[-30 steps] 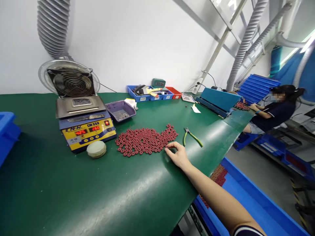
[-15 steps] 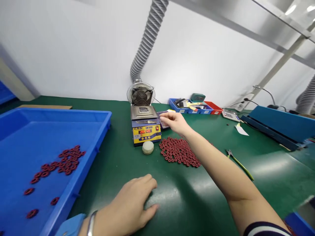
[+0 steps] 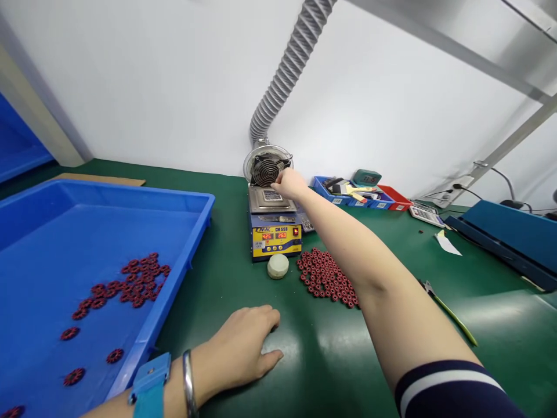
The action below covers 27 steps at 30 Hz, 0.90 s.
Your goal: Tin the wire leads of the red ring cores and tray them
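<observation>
My right hand [image 3: 289, 184] reaches over a solder pot [image 3: 275, 239] with a yellow front and red digits. Thumb and fingertips are pinched together above its metal top, and whatever they hold is too small to make out. My left hand [image 3: 243, 343] rests on the green table [image 3: 304, 371] with fingers stretched out and holds nothing. A pale round block [image 3: 277, 266] sits at the pot's front. Beside it lies a pile of small red ring cores [image 3: 325, 277], partly hidden by my right arm. A metal tweezer-like tool lies across the pot's front ledge.
A large blue tray [image 3: 191, 249] on the left holds several dark red cores with wire ends. Cutters [image 3: 450, 313] with green handles lie on the right. Small blue and red bins [image 3: 394, 198] stand at the back. A fan with a ribbed duct [image 3: 287, 75] stands behind the pot.
My right hand has moved from the pot's right side to above its top, in front of the fan. My left hand stays on the table. The view has shifted slightly.
</observation>
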Each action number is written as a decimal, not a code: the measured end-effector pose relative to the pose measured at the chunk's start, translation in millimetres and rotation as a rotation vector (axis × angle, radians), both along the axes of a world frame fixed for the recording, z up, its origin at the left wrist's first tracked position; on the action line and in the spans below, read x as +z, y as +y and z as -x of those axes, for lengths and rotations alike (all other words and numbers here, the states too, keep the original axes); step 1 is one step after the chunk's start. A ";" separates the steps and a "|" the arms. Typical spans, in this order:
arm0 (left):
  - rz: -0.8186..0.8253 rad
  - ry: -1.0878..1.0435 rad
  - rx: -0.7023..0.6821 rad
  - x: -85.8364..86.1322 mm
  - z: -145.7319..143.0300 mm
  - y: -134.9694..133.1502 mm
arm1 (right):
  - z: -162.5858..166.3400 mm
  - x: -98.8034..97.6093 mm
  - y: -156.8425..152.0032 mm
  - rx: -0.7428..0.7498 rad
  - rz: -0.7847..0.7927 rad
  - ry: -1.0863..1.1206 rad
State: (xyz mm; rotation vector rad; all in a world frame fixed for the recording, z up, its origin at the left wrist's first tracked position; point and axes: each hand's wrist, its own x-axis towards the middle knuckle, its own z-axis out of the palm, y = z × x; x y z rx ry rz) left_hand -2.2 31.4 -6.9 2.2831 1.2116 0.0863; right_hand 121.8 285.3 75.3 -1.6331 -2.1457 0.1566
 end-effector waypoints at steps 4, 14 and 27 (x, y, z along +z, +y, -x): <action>0.038 -0.001 -0.004 1.1 -1.2 -0.1 | 9.1 -0.7 6.3 -0.009 -0.001 -0.087; 0.050 0.002 -0.020 -0.6 -0.9 -0.6 | 19.8 -7.9 9.5 -0.005 0.023 -0.172; 0.049 -0.053 0.003 -3.7 0.2 0.7 | 16.7 12.7 -5.2 0.010 -0.006 -0.014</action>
